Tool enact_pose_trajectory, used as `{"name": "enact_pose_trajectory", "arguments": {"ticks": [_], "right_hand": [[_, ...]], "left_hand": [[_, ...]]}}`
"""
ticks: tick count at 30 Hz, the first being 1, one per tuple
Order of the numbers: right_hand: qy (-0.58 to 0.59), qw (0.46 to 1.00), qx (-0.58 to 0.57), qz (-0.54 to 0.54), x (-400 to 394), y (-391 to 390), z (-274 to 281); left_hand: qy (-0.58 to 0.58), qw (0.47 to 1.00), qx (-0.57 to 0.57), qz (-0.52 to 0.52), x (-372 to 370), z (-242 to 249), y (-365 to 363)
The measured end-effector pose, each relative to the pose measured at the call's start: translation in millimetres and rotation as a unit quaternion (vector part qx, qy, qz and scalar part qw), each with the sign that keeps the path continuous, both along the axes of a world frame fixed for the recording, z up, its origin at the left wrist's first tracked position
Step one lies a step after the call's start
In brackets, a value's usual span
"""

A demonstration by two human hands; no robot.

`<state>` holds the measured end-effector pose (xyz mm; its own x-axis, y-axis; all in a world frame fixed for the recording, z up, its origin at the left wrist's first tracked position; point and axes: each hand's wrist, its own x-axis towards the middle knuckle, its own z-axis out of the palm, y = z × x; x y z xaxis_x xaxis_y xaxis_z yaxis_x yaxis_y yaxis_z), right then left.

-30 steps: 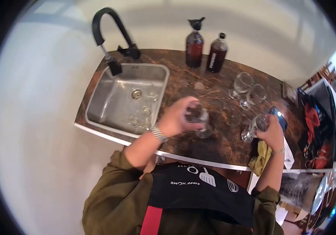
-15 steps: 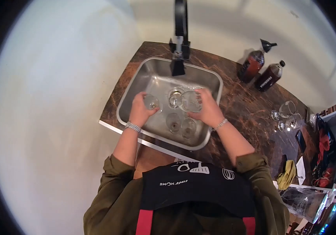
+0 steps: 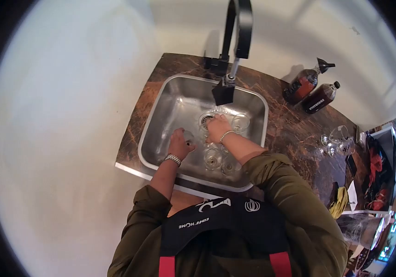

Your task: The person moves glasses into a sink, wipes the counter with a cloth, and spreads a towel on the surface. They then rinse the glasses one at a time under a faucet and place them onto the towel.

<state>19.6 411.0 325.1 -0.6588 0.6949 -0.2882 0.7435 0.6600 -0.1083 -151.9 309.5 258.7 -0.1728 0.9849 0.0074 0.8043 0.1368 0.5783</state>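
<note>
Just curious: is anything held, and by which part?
The left hand has a glass between fingers and thumb, apparently by the bowl; whether the right hand holds anything can't be told.

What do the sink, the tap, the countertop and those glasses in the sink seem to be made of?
Sink: brushed stainless steel, by its soft grey sheen.
Tap: matte black, probably coated metal; plastic can't be ruled out.
Countertop: brown with rusty veins, like polished stone, though it could be laminate.
Glasses: clear and smooth, likely glass, though clear plastic could look alike.
</note>
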Motion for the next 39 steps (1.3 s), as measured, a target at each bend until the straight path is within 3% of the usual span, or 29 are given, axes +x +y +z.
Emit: {"name": "enact_pose_trajectory", "arguments": {"ticks": [2,6,8,9,10,14,15,16,19,21,24,25,27,29,30,32,39], "right_hand": [[0.011,1.000,0.015,-0.012,0.4,3.0,-9.1],[0.010,1.000,0.010,-0.006,1.0,5.6,-15.0],[0.091,0.995,0.034,-0.011,20.9,-5.4,7.0],[0.088,0.995,0.038,-0.034,42.7,-13.9,17.2],[0.161,0.986,0.037,-0.036,62.0,-23.4,27.6],[0.393,0.912,0.046,-0.107,185.8,-39.9,81.0],[0.459,0.874,0.058,-0.147,225.4,-40.8,85.5],[0.448,0.860,0.152,-0.190,264.4,-46.3,102.3],[0.392,0.784,0.358,-0.323,384.8,-47.8,116.7],[0.276,0.762,0.419,-0.411,446.8,-56.0,125.2],[0.185,0.787,0.356,-0.469,516.6,-56.5,120.3],[0.187,0.786,0.359,-0.468,529.3,-54.6,122.0],[0.146,0.838,0.220,-0.478,550.1,-49.4,127.1],[0.132,0.847,0.182,-0.482,562.0,-45.2,127.1],[0.133,0.848,0.156,-0.488,564.5,-44.1,126.7],[0.112,0.844,0.132,-0.508,565.9,-40.4,124.8],[0.213,0.838,0.153,-0.478,564.0,-39.2,111.1]], "left_hand": [[0.008,0.999,0.027,-0.019,-2.7,-6.0,2.9],[0.013,0.999,-0.030,-0.023,2.8,8.0,6.0],[0.076,0.994,-0.034,-0.072,3.7,18.6,5.9],[0.170,0.983,0.000,-0.068,14.0,35.2,-1.3],[0.261,0.963,0.037,-0.060,25.9,58.8,-7.6],[0.193,0.974,-0.039,-0.109,105.5,157.9,-12.4],[0.094,0.976,-0.032,-0.192,137.1,182.7,-10.4],[-0.006,0.963,-0.025,-0.269,170.5,197.2,-6.1],[-0.031,0.929,0.095,-0.355,271.3,216.5,21.2],[-0.045,0.898,0.157,-0.408,341.8,221.5,54.0],[-0.025,0.859,0.217,-0.463,443.6,208.0,110.4],[0.032,0.873,0.176,-0.454,473.3,215.1,119.0],[0.045,0.880,0.162,-0.444,524.4,199.4,140.9],[0.076,0.892,0.131,-0.426,559.4,181.3,154.0],[0.076,0.893,0.132,-0.423,568.6,183.6,158.0],[0.139,0.896,0.015,-0.421,579.9,184.9,164.2],[0.126,0.913,0.057,-0.383,539.5,189.7,145.9]]}}
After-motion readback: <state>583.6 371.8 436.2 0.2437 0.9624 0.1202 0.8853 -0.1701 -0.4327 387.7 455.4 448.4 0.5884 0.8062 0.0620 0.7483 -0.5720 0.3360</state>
